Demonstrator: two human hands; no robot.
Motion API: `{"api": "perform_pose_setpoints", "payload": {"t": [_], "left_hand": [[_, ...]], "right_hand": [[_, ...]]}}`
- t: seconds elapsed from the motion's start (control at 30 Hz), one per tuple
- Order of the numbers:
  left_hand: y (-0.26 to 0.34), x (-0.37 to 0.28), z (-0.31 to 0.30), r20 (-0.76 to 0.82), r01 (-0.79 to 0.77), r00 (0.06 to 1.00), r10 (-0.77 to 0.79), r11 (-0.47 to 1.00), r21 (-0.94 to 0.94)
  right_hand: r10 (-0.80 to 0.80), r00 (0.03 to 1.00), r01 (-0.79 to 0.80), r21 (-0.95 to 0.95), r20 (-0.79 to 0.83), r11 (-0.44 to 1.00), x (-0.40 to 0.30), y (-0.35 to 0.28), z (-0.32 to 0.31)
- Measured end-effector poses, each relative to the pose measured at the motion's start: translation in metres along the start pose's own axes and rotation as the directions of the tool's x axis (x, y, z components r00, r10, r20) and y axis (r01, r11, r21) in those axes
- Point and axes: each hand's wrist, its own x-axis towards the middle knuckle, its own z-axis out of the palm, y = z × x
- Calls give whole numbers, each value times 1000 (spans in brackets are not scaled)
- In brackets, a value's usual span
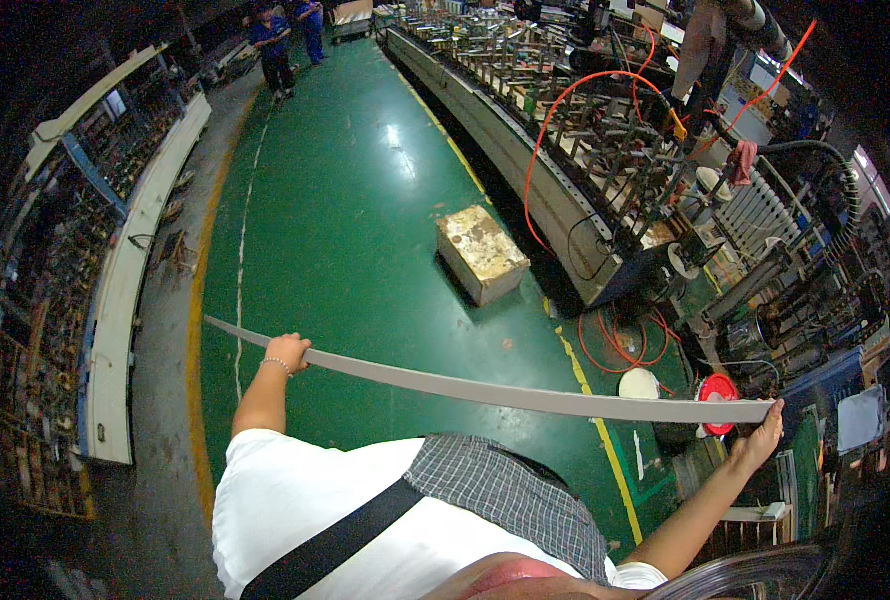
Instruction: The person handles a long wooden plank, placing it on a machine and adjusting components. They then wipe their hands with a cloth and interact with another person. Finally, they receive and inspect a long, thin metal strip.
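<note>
A long, narrow grey-white strip (460, 388) spans the view in front of my body, above the green floor. My left hand (288, 352) grips it part-way along, with the far left end reaching past the hand. At the strip's right end, my right hand (761, 436) has its fingers around the tip. The strip looks bowed, though the wide lens bends straight edges here, and I cannot tell its material. A beaded bracelet (277, 363) circles my left wrist.
A worn box (482, 255) stands on the floor ahead. Right of it runs a long machine (505, 142) with many clamps; an orange hose (538, 150) hangs there. A red-rimmed bucket (717, 394) sits near my right hand. Racks (144, 225) line the left. Two people (271, 41) stand far off.
</note>
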Motion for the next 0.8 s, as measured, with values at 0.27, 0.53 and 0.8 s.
{"api": "perform_pose_setpoints", "payload": {"t": [0.27,0.53,0.8], "left_hand": [[-3,3,9,34,-6,999,6,1000,20],[2,7,5,80,-11,997,6,998,60],[11,15,-14,7,-195,981,195,980,23]], "right_hand": [[46,955,33,-260,292,965,13,33,-24],[31,981,23,-274,192,961,24,51,-37],[13,1000,-15,-275,-6,961,8,25,-31]]}}
